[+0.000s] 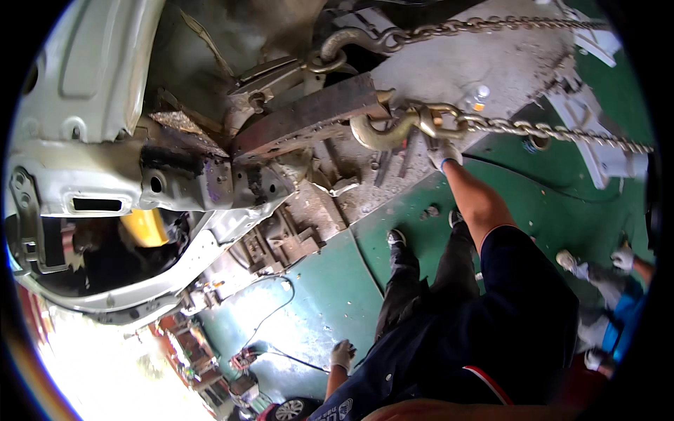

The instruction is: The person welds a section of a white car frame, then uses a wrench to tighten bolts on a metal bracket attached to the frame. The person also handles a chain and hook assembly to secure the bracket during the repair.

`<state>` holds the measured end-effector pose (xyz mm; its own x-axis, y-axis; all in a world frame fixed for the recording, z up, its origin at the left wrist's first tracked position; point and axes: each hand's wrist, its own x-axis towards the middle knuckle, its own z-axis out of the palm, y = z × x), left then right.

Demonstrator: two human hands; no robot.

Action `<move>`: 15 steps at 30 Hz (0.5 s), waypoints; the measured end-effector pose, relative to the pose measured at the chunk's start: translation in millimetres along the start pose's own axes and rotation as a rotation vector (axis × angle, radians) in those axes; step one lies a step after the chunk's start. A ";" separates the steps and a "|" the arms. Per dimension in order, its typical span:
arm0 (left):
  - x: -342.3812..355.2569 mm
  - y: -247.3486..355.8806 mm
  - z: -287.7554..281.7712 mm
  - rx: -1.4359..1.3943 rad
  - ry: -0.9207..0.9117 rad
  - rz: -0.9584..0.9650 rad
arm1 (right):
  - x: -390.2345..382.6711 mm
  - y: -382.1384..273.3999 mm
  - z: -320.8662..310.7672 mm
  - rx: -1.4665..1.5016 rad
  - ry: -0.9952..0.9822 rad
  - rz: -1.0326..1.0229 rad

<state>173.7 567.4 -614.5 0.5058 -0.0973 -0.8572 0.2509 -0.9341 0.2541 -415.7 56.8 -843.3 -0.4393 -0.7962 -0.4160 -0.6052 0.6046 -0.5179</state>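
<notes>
My right hand [442, 152], in a pale glove, reaches out and is closed at the shank end of a large brass-coloured hook [382, 135], just below its link. A heavy steel chain [554, 132] runs from that hook to the right, taut. The hook's tip lies by the end of a rusty steel beam [309, 121] set against a stripped car body [105, 91]. Above, a second hook [344, 41] on another chain [484, 27] is caught in a ring. My left hand [342, 354], also gloved, hangs low at my side; its fingers are too small to read.
A small clear bottle [480, 97] stands on the grey platform. Loose metal parts [288, 242] lie below the beam. Cables [361, 259] cross the green floor. At the right edge is another person in blue [625, 323], with a gloved hand [622, 257]. A wheel [289, 409] shows at the bottom.
</notes>
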 end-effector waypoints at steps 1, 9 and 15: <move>-19.4 -17.5 7.1 0.080 -0.030 0.055 | 12.3 -5.7 13.6 0.002 -0.011 -0.026; -129.4 -87.7 92.8 0.197 0.028 0.012 | 86.4 -47.3 13.5 0.028 -0.158 -0.232; -127.2 -91.0 118.9 0.119 -0.044 0.036 | 69.2 -33.0 -37.5 0.074 -0.235 -0.309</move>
<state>-11.6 623.9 -581.8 0.4751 -0.1442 -0.8680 0.1321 -0.9636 0.2323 -451.0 -19.2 -827.0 -0.0749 -0.9188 -0.3876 -0.6321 0.3444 -0.6941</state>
